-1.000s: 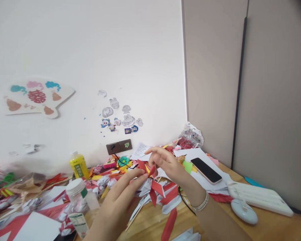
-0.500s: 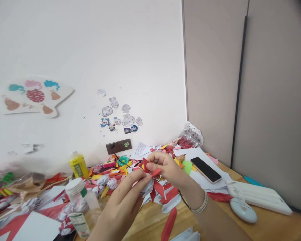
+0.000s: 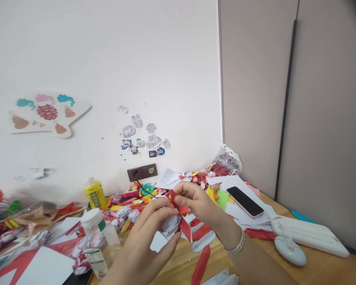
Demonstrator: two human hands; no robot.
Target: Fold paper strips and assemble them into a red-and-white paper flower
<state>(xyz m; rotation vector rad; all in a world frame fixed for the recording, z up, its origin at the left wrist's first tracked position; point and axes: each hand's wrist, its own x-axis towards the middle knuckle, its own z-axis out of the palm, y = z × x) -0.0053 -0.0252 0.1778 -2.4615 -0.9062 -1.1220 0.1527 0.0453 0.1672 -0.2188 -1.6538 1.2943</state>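
Observation:
Over the middle of the table, both my hands are on one red-and-white folded paper piece [image 3: 185, 228] with pointed strips sticking out. My right hand [image 3: 195, 200], a bracelet on its wrist, pinches a red paper strip [image 3: 173, 197] between thumb and fingers. My left hand [image 3: 150, 233] curls round the near side of the piece, thumb below and fingers above, with white paper [image 3: 169, 224] showing between them. The fingers partly hide how the strips join. Just below lies a separate red folded strip [image 3: 201, 265] on the wood, close to white folded paper [image 3: 221, 278].
Coloured paper scraps line the wall. On the left stand a yellow bottle [image 3: 95, 194] and a clear white-lidded jar [image 3: 99, 227], near a white sheet [image 3: 47, 267]. To the right lie a phone [image 3: 245, 202] on paper, a white mouse-shaped object [image 3: 290, 250] and a long white device [image 3: 311, 235].
My left thumb has come into view below the paper, and the left hand's grip has opened wider around it. More white paper shows between its fingers. My right hand keeps pinching the red strip.

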